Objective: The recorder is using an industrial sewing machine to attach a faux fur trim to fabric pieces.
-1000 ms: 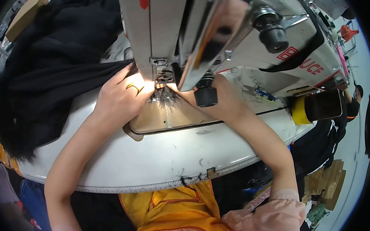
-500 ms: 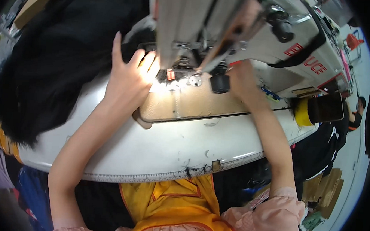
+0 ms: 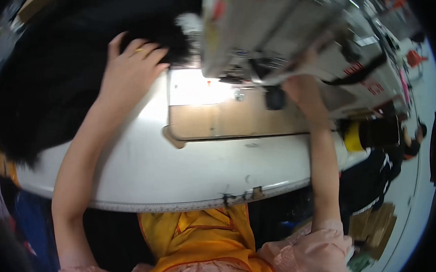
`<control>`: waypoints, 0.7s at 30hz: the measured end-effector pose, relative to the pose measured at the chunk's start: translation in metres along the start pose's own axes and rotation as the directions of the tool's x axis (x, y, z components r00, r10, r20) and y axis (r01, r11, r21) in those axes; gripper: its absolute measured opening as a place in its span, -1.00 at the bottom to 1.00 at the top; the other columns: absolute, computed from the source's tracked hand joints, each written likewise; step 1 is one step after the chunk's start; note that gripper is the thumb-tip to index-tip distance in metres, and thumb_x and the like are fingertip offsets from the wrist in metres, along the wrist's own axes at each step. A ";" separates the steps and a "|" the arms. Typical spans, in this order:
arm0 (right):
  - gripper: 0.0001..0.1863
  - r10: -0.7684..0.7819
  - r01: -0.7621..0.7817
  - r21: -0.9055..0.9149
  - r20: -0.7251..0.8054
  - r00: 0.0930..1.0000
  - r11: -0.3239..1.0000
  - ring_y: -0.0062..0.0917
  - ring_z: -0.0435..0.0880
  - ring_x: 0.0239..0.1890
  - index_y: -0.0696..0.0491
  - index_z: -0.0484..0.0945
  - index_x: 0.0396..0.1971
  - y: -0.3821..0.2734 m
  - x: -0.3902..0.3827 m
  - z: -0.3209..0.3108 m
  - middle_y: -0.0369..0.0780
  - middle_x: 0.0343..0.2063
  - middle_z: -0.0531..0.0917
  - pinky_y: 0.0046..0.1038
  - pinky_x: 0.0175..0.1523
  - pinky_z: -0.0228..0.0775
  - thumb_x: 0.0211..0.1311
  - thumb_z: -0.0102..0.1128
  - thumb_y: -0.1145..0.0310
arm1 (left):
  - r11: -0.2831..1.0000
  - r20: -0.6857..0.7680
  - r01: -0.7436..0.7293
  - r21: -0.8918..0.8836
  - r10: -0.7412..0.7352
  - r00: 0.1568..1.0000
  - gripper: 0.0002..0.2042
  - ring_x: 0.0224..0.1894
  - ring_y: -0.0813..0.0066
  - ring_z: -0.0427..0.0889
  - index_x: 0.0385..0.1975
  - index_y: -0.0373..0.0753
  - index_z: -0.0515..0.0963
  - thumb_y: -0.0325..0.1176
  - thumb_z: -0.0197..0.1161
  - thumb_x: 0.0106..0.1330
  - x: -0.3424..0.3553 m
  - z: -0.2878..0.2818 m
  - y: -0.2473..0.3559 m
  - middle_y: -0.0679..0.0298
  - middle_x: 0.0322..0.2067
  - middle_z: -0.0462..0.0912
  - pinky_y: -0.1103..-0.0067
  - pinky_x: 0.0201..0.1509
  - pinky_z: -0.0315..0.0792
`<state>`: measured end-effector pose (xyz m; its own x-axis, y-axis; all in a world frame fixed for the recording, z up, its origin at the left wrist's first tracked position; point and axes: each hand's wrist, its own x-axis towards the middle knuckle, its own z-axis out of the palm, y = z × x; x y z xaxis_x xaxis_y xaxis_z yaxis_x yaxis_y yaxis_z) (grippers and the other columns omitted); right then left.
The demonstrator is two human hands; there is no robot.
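Note:
A large spread of black furry fabric (image 3: 66, 70) covers the left side of the table. My left hand (image 3: 131, 72) has its fingers curled into the right edge of that fabric, and a ring shows on one finger. To the right of the fabric stands a sewing machine (image 3: 236, 26), its lit needle area (image 3: 237, 82) above a tan bed plate (image 3: 249, 118). My right hand (image 3: 302, 91) reaches in beside the machine's head, just right of a round black knob (image 3: 274, 98). Its fingers are blurred and partly hidden behind the machine.
A white tabletop (image 3: 200, 170) has a measuring tape (image 3: 172, 206) along its front edge. On the right sits a yellow and black cylindrical thing (image 3: 353, 136). Cardboard pieces (image 3: 372, 222) lie low at the right, and another person (image 3: 416, 139) is in the background.
My left hand has moved left, away from the needle area, and the fabric edge has shifted off the bed plate. My right hand has moved slightly right. The view has shifted a little.

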<state>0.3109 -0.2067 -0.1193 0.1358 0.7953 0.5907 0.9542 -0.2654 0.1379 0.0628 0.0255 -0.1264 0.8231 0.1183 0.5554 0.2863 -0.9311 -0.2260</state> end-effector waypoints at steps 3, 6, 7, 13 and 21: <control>-0.86 0.043 -0.101 0.284 0.201 0.979 0.954 -0.25 0.57 -0.38 0.15 0.52 -0.48 -0.011 0.016 0.006 -0.04 -0.51 0.56 -0.31 -0.24 0.38 -0.01 0.15 0.40 | 1.000 0.073 0.017 0.004 -0.017 0.997 -0.76 -0.09 0.46 0.49 -0.19 -0.17 0.55 -0.36 0.23 0.13 0.000 -0.010 -0.009 0.37 -0.23 0.59 0.28 0.19 0.17; -0.82 -0.164 0.216 -0.324 0.181 0.970 0.921 -0.46 0.57 -0.27 0.06 0.50 -0.30 0.028 -0.004 0.019 -0.27 -0.43 0.56 -0.46 -0.21 0.43 0.09 0.11 0.35 | 0.998 -0.008 -0.027 0.061 0.027 1.000 -0.80 -0.11 0.42 0.49 -0.26 -0.19 0.53 -0.44 0.23 0.09 0.006 -0.007 -0.010 0.35 -0.25 0.56 0.30 0.15 0.23; -0.81 -0.068 0.115 -0.260 0.182 0.981 0.959 -0.48 0.57 -0.27 0.03 0.50 -0.26 0.021 0.002 0.012 -0.26 -0.43 0.56 -0.47 -0.21 0.43 0.08 0.10 0.39 | 0.980 -0.129 -0.109 0.169 0.132 0.983 -0.82 -0.14 0.38 0.50 -0.30 -0.20 0.52 -0.48 0.22 0.07 0.006 -0.007 -0.007 0.33 -0.29 0.55 0.31 0.11 0.26; -0.79 -0.015 0.008 0.042 0.172 0.985 0.999 -0.41 0.58 -0.49 0.04 0.53 -0.25 0.035 -0.009 -0.014 -0.20 -0.47 0.57 -0.38 -0.36 0.45 0.09 0.04 0.42 | 0.983 0.155 0.005 -0.181 0.024 0.988 -0.86 -0.16 0.17 0.52 -0.35 -0.28 0.49 -0.44 0.20 0.10 0.008 -0.018 0.003 0.18 -0.23 0.54 0.35 -0.12 0.42; -0.76 0.385 -0.671 0.512 0.559 0.734 0.536 -0.50 0.53 -0.36 0.11 0.57 -0.34 0.009 0.013 0.023 -0.22 -0.39 0.61 -0.40 -0.18 0.37 0.13 0.09 0.25 | 0.379 0.358 0.362 -0.852 -0.082 0.930 -0.79 -0.08 0.12 0.49 -0.25 -0.31 0.47 -0.56 0.13 0.09 0.044 0.006 0.016 0.06 -0.22 0.52 0.41 -0.05 0.39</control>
<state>0.3273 -0.1864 -0.1285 0.6163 0.7863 0.0428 0.5570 -0.3968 -0.7295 0.1065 0.0180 -0.1107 0.9178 0.3099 0.2484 -0.0118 -0.6039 0.7970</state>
